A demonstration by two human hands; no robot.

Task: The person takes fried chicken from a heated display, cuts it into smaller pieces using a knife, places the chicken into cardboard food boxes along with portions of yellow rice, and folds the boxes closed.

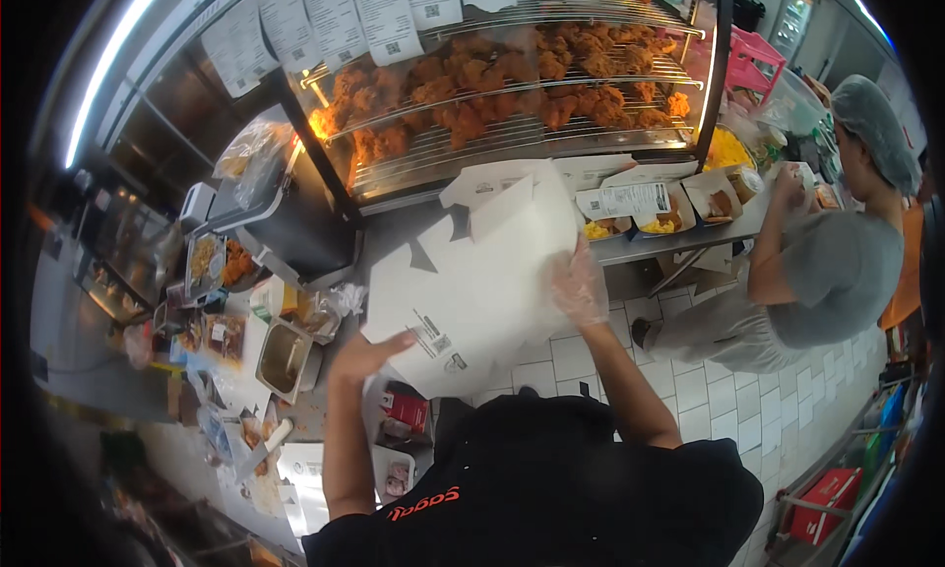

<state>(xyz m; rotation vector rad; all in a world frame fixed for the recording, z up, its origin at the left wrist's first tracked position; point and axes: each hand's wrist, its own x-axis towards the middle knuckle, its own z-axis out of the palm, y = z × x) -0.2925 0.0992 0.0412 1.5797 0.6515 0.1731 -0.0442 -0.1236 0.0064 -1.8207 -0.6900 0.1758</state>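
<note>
A large white cardboard takeaway box (482, 272), partly unfolded, spans the space between my hands. It has cut-out slots, raised flaps and small dark print. My left hand (372, 355) is closed on its near left corner, thumb on top and fingers hidden beneath. At the box's right edge, my right hand (579, 286) wears a clear plastic glove and grips the side; its fingers are slightly blurred. Just beyond, smaller open food boxes (714, 198) hold fried pieces and yellow food, with a printed slip (622, 201) lying across some.
A lit display cabinet (532, 124) of fried chicken stands ahead, with paper slips (320, 21) hanging above. To the left are a dark bin-like container (310, 218), a metal pan (283, 360) and a knife (266, 449). A co-worker (827, 252) in a hairnet stands at right.
</note>
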